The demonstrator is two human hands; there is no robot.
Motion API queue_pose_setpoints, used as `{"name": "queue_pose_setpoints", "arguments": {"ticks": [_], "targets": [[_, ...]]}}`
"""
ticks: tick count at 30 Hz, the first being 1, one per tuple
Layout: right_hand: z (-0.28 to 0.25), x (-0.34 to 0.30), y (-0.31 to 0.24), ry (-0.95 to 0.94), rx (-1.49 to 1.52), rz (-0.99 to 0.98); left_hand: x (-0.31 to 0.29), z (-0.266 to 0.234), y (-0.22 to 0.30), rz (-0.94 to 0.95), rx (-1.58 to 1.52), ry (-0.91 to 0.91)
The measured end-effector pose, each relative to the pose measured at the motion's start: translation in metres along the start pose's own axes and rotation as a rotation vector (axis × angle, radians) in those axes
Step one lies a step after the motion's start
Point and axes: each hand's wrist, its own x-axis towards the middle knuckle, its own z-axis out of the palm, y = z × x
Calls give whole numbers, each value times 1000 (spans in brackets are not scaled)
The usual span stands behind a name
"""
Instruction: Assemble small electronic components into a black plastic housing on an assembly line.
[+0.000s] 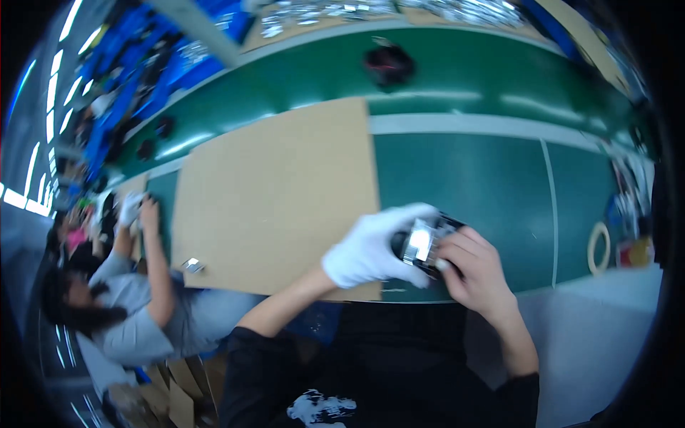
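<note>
My left hand (382, 246), in a white glove, is closed round a black part with a shiny silver face (419, 242). My bare right hand (474, 271) grips the same part from the right, its fingers bent over the silver face. Both hands are above the table's near edge, just right of a large cardboard sheet (278, 192). The part's exact kind is not clear, since the fingers cover much of it. A small shiny metal piece (193, 265) lies on the cardboard's near left corner.
Beyond the green table (464, 171) runs a green conveyor belt (485, 78) carrying a dark object (389, 64). Shiny metal parts (328, 16) lie on the far shelf. A tape roll (599, 248) is at the right. At the left sits a co-worker in grey (143, 307).
</note>
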Motion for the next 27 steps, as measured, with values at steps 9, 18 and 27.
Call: {"name": "queue_pose_setpoints", "arguments": {"ticks": [9, 18, 27], "targets": [[2, -11, 9, 15, -71, -33, 4, 14, -19, -6, 31, -7], [-3, -7, 8, -11, -113, -28, 5, 18, -16, 63, 211, 19], [18, -16, 15, 211, 88, 29, 14, 5, -19, 144, 292, -5]]}}
